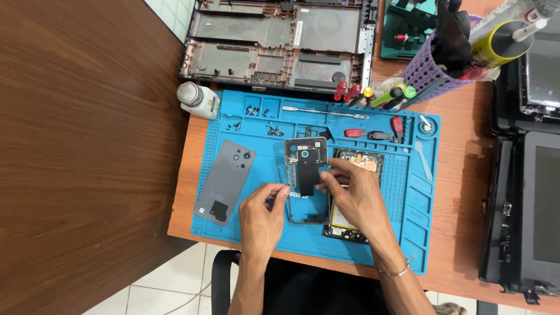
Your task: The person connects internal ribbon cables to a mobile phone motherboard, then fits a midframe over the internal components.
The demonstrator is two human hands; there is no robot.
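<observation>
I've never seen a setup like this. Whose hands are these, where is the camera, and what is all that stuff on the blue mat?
This is one picture from a camera worn on a person's head, looking down at their own bare hands. The left hand and right hand together hold a thin dark phone frame over a blue work mat. On the mat lie a grey phone back cover, the opened phone body under the right hand, small screws and a metal prying tool. Beyond the mat sit a laptop shell and a purple tool holder.
</observation>
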